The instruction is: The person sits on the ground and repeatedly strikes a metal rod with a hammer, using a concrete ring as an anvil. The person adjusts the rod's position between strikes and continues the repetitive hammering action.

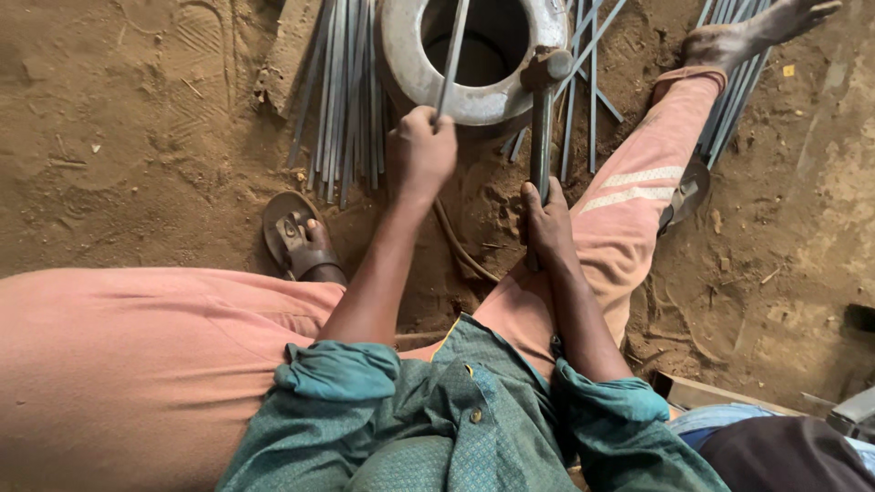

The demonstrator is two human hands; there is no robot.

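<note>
Our left hand is fisted round a thin rod that runs up across the metal ring at top centre. Our right hand, mid-frame, grips a hammer by its handle, the head resting on the ring's right rim. More rods lie on the dirt beside the ring.

A teal shirt with a fine woven pattern and small round buttons is worn, its sleeves rolled into thick cuffs above the elbows. Faded salmon-pink trousers are seen across the lower left of the frame, and two pale stripes (set side by side) are printed on the trouser leg at right of centre. A dark brown sandal is worn on one foot; the other foot, upper right, is bare.
</note>
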